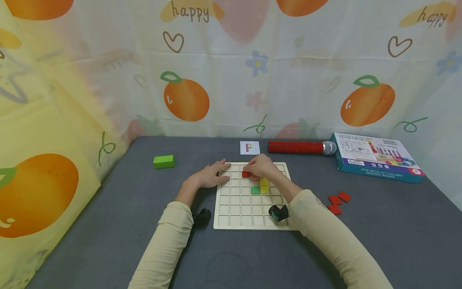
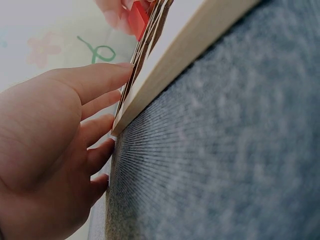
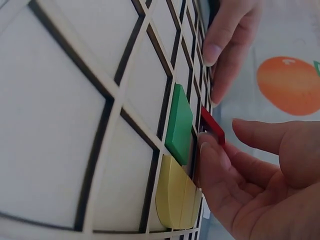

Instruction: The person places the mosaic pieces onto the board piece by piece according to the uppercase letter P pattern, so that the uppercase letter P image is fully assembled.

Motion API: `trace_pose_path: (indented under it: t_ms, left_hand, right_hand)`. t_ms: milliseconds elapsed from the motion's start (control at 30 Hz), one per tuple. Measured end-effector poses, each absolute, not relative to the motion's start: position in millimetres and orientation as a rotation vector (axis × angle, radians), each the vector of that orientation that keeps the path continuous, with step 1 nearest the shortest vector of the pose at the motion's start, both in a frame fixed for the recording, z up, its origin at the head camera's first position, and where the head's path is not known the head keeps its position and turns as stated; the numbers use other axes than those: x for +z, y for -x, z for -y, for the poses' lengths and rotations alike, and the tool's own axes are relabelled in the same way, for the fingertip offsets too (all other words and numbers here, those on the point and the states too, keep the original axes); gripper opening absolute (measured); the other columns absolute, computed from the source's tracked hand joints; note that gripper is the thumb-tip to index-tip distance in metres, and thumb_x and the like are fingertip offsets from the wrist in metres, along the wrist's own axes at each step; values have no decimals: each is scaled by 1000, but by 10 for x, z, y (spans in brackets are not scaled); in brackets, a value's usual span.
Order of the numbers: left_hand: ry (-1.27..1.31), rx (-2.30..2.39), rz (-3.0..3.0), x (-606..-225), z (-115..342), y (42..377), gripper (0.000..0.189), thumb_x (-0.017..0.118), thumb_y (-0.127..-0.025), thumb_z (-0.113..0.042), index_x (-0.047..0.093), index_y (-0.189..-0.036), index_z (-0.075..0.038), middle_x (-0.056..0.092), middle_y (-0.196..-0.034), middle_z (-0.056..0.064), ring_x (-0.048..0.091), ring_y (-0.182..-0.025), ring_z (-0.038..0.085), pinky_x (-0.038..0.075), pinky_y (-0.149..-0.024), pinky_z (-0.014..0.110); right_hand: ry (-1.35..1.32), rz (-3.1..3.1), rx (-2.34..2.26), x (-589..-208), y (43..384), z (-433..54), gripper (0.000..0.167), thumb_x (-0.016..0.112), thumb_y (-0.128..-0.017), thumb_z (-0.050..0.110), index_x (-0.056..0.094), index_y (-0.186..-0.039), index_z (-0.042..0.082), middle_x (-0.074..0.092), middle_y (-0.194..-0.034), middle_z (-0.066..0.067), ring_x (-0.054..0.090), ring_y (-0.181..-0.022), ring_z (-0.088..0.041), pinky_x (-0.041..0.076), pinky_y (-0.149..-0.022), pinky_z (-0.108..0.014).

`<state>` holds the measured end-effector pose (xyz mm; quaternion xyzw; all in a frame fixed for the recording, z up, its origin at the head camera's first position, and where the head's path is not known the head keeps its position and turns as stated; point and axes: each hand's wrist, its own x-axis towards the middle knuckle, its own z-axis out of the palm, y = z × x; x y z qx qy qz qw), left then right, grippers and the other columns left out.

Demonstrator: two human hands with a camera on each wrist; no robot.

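Note:
A pale square grid board (image 1: 234, 209) lies on the table under both hands. My right hand (image 1: 262, 166) holds a small red square tile (image 1: 246, 174) by its edge over the far part of the grid; the tile is tilted in the right wrist view. Near that hand, a green square tile (image 1: 255, 190) sits in a cell, with yellow rounded pieces (image 1: 264, 186) beside it. At the board's far left corner my left hand (image 1: 209, 175) rests with fingers extended, its thumb on the board's edge in the left wrist view.
Several loose red tiles (image 1: 334, 209) lie right of the board. Behind it are a small printed grid card (image 1: 250, 147), a red glittery microphone (image 1: 296, 147) and a boxed set (image 1: 379, 158). A green block (image 1: 164, 161) lies at the back left.

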<state>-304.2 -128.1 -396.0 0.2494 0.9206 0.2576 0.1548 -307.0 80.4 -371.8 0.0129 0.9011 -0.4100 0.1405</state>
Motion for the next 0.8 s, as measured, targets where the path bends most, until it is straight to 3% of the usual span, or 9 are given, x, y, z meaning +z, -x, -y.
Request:
trace_pose_path:
  t_ms: [233,800]
  left_hand:
    - [-710,731,-2642,-3942,1278,3032,59,50,-100,-28,29,-150,-6,12,-157,17,5,-143,33,1,-112,54]
    - [-716,732,-2635,-3967,1275,3051,59,50,-101,-29,28,-151,-7,11,-157,16,4,-143,32,1,-112,54]
  right_hand:
    - [19,-2650,-1111,-3727,3082,-759,24,69,-89,20,73,-103,1,67,-75,-6,61,-54,-10,51,-53,-20]
    - [61,-2621,-1152,-3726,3072,-843,26,68,-90,22,72,-105,2,67,-76,-7,62,-65,-15,52,-62,-24]
